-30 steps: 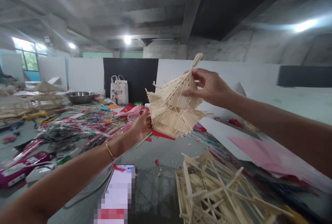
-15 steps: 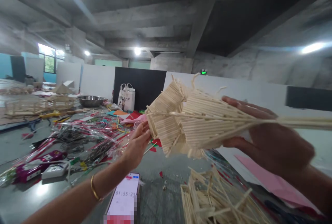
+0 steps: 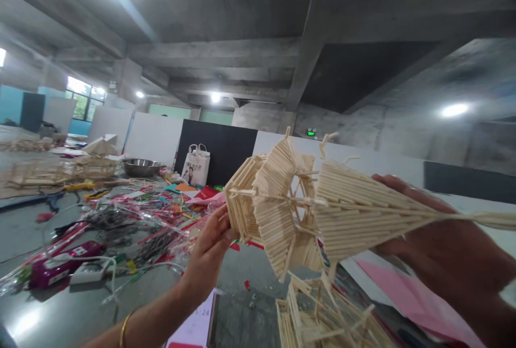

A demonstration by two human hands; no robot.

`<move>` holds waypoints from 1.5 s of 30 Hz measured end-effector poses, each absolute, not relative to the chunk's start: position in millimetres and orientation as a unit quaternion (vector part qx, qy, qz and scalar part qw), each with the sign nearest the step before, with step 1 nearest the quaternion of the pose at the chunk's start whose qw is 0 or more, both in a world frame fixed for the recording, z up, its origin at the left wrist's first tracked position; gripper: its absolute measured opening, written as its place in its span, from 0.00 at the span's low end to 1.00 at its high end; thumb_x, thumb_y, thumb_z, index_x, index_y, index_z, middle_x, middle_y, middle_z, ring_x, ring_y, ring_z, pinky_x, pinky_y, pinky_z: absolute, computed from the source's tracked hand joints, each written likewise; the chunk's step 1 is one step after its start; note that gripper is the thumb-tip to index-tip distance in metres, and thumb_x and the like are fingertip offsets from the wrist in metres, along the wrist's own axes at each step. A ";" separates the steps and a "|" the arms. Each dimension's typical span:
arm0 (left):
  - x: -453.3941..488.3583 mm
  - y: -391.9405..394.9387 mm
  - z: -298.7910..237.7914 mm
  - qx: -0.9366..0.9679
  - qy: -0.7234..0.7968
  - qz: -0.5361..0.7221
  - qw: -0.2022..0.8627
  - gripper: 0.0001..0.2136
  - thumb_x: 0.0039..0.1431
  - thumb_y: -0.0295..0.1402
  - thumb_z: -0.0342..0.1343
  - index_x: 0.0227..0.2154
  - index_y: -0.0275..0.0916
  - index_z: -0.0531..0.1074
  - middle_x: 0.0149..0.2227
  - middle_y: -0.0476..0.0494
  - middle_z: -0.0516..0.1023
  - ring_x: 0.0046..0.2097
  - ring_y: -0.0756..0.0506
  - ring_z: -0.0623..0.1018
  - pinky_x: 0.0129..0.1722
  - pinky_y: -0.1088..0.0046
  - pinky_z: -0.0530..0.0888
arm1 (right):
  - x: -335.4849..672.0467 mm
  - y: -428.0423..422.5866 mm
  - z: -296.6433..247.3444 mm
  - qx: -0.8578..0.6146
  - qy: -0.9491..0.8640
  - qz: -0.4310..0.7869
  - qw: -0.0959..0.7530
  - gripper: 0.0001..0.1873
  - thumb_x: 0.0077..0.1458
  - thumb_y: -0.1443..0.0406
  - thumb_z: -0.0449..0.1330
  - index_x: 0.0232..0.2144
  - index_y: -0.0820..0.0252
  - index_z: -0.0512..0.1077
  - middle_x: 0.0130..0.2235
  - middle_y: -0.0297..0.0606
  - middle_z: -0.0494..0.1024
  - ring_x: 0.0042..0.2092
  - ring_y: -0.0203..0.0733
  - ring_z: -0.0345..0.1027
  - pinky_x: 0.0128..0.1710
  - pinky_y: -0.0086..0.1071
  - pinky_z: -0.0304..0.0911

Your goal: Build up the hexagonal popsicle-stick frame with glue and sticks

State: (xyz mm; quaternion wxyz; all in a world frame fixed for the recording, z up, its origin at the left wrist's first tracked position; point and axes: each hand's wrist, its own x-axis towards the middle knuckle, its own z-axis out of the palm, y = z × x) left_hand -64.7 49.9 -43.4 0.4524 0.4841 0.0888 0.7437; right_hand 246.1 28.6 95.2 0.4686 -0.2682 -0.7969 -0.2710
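The stick pagoda model [image 3: 290, 214] is held up in the air, tipped on its side w/ the pointed roof toward the person's right, above a second stick frame [image 3: 322, 316] on the table [image 3: 52, 316]. Right hand [image 3: 439, 246] cups the roof cone from behind, fingers [image 3: 403, 189] wrapped over the sticks; left hand [image 3: 209, 248] props the base edge w/ fingertips only, more a touch than a grip. Risks, as a guess: the tiers look joined by thin struts, so squeezing the cone or twisting the two ends against each other could crack a joint; if the left fingertips slip, the base end may swing down onto the frame below and break sticks on both. Spire tip juts right, out of view, so it's easy to snag.
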 end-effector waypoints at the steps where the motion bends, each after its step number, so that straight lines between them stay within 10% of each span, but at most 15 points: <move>1: -64.6 49.2 -44.0 0.491 0.091 0.741 0.450 0.25 0.56 0.33 0.60 0.56 0.40 0.65 0.57 0.37 0.71 0.55 0.39 0.72 0.48 0.67 0.71 | 245.2 29.0 97.1 -0.249 -0.805 -0.258 0.472 0.40 0.47 0.47 0.67 0.60 0.42 0.61 0.56 0.34 0.69 0.58 0.55 0.60 0.65 0.51 0.49; 18: -60.1 42.4 -51.3 0.478 0.104 0.723 0.487 0.23 0.53 0.32 0.62 0.51 0.40 0.65 0.52 0.38 0.75 0.50 0.42 0.75 0.47 0.67 0.71 | 225.8 21.6 113.5 -0.148 -0.844 0.003 0.516 0.35 0.45 0.63 0.72 0.56 0.46 0.68 0.58 0.35 0.67 0.60 0.42 0.58 0.60 0.27 0.55; 33: -52.6 47.3 -58.0 0.439 0.109 0.711 0.538 0.23 0.47 0.31 0.66 0.47 0.38 0.68 0.47 0.38 0.78 0.48 0.42 0.77 0.45 0.69 0.71 | 228.9 32.9 113.9 -0.188 -0.851 -0.009 0.491 0.34 0.45 0.63 0.72 0.54 0.40 0.69 0.58 0.30 0.66 0.60 0.43 0.58 0.62 0.32 0.54; 45: -59.4 80.9 -64.2 0.373 0.146 0.688 0.605 0.20 0.39 0.20 0.64 0.40 0.36 0.71 0.37 0.44 0.80 0.38 0.49 0.79 0.38 0.76 0.74 | 186.6 59.9 149.1 -0.192 -0.887 -0.017 0.419 0.28 0.43 0.53 0.72 0.46 0.54 0.74 0.52 0.39 0.72 0.52 0.50 0.67 0.57 0.46 0.62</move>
